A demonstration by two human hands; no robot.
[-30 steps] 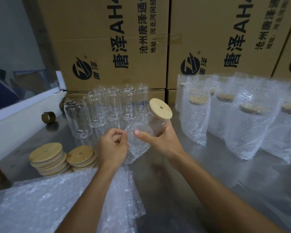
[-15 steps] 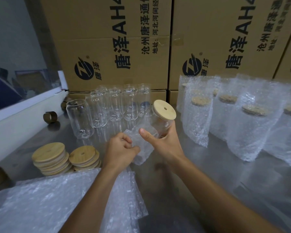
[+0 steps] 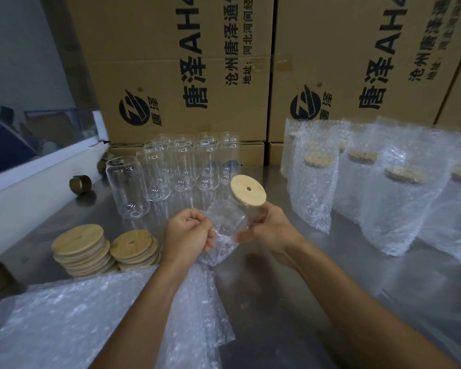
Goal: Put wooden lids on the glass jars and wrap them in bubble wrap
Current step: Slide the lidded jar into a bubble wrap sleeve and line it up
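Two bare hands meet above the steel tabletop (image 3: pixel 317 275), working on one glass jar (image 3: pixel 246 213). The jar is tilted, its wooden lid (image 3: pixel 248 191) already seated on the mouth and pointing up and to the right; a small hole shows near the lid's centre. The right hand (image 3: pixel 268 229) holds the jar from the right side, its fingers curled round the glass just under the lid. The left hand (image 3: pixel 188 237) has its fingers closed tight on the edge of a bubble wrap bag (image 3: pixel 221 239), which covers the jar's lower end and hangs crumpled below it, clear of the tabletop.

Behind the hands stands a cluster of empty glass jars (image 3: pixel 181 169), upright and without lids. To the left, two stacks of wooden lids (image 3: pixel 81 249) sit side by side on the tabletop. A pile of flat bubble wrap bags (image 3: pixel 72 320) lies nearest the person, under the left forearm. On the right, several wrapped jars (image 3: pixel 394 193) stand upright in their bubble wrap, their lids dimly visible through it. Large cardboard boxes (image 3: pixel 176 67) printed with dark characters and a round logo are stacked along the back. A brown tape roll (image 3: pixel 80 184) stands near the white ledge at the left.
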